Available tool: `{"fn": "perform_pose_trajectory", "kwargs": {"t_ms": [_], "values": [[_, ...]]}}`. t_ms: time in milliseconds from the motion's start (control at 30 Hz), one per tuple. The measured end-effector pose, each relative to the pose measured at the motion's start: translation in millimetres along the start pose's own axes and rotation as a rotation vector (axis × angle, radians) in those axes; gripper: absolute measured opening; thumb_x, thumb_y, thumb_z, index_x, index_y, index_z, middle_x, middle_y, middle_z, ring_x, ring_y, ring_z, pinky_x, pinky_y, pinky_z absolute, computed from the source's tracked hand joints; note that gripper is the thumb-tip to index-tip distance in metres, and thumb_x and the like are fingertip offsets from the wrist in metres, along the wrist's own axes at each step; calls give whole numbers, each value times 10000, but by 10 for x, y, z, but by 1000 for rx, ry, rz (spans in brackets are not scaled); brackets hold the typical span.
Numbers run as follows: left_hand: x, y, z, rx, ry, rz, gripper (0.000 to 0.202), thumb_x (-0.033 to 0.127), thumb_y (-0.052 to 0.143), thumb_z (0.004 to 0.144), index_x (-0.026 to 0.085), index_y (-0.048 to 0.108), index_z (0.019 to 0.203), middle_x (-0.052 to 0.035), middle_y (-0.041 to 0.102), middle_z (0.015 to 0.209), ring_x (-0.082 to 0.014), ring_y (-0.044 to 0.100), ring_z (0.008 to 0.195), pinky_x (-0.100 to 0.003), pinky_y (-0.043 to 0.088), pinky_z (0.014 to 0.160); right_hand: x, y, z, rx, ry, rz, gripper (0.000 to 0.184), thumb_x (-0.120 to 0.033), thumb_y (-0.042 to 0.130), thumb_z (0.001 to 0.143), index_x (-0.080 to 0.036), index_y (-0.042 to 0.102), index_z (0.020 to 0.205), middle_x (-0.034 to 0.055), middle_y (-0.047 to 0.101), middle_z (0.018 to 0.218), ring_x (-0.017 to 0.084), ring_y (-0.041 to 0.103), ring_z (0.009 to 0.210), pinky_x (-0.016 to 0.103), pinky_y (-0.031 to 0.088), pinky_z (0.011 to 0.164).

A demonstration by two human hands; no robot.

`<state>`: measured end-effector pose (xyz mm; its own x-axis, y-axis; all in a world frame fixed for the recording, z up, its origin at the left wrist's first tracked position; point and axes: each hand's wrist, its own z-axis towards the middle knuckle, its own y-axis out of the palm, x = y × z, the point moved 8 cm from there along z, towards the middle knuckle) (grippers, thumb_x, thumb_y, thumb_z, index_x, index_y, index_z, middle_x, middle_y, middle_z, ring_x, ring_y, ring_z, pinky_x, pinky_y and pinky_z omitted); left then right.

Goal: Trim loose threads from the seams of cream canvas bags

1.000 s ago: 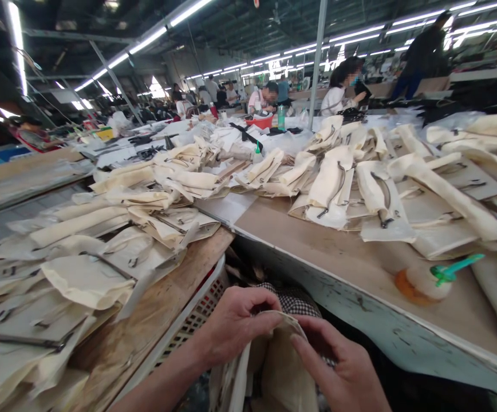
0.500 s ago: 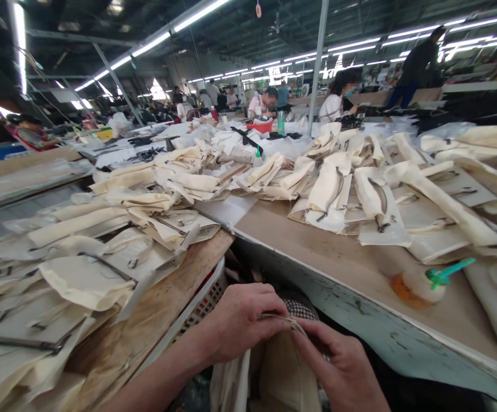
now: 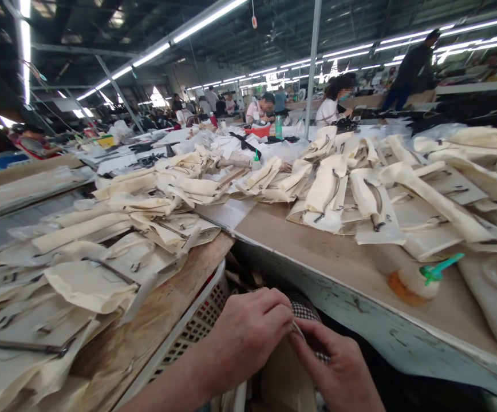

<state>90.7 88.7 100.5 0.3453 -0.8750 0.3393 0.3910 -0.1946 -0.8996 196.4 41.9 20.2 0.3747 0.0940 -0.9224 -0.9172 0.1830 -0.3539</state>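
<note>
In the lower middle of the head view, my left hand (image 3: 255, 332) and my right hand (image 3: 338, 357) meet at the top edge of a beige fabric piece (image 3: 289, 372). The fingers of my left hand are curled down over that edge and hide most of it. My right thumb and fingers pinch the same edge just to the right, where a thin pale strip shows. Below my hands the fabric piece hangs down in front of my lap. Its lower part runs out of view.
A white plastic basket (image 3: 188, 329) stands under the wooden board (image 3: 115, 343) at left. Wrapped cream fabric pieces (image 3: 85, 229) lie heaped there, and more (image 3: 326, 189) cover the brown table (image 3: 283, 229). A bottle with a green nozzle (image 3: 415, 280) is at right. Co-workers sit further back.
My left hand has turned over, its fingers now closing down across the fabric edge that showed between my hands before. The right hand keeps its pinch. The view has shifted slightly.
</note>
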Motion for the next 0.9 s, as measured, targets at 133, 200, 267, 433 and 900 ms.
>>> {"fn": "perform_pose_trajectory", "kwargs": {"t_ms": [133, 200, 267, 433, 900], "values": [[38, 30, 3, -9, -14, 38, 99, 167, 470, 970, 162, 551, 912, -30, 626, 971, -164, 606, 873, -276, 491, 792, -25, -3, -7, -25, -43, -46, 240, -321, 590, 923, -215, 712, 1101, 21, 773, 1010, 159, 742, 835, 165, 566, 777], [53, 41, 1, -14, -19, 47, 86, 142, 476, 958, 162, 550, 918, -31, 624, 986, -166, 606, 882, -282, 495, 803, -38, -13, -22, -7, -61, -54, 239, -315, 597, 919, -208, 713, 1099, 23, 775, 1003, 154, 745, 819, 156, 567, 770], [73, 34, 2, -4, -15, 49, 89, 111, 481, 941, 162, 549, 918, -28, 626, 995, -163, 610, 889, -282, 498, 811, -53, -20, -35, 16, -78, -57, 231, -307, 600, 916, -203, 717, 1085, 23, 778, 982, 151, 745, 786, 153, 571, 747], [69, 37, 28, -2, -32, 45, 84, 82, 535, 868, 165, 538, 882, -19, 640, 1000, -164, 632, 871, -280, 509, 771, -102, -20, -34, 25, -120, -59, 228, -278, 590, 914, -188, 712, 1084, 42, 777, 972, 150, 740, 755, 156, 572, 719], [7, 13, -9, -65, -33, 11, 114, 133, 460, 973, 189, 534, 1038, -40, 626, 1252, -156, 619, 1117, -256, 527, 899, -36, -32, -41, 97, -54, 23, 200, -300, 625, 887, -237, 729, 1045, 6, 777, 964, 149, 736, 766, 166, 570, 739]]}}
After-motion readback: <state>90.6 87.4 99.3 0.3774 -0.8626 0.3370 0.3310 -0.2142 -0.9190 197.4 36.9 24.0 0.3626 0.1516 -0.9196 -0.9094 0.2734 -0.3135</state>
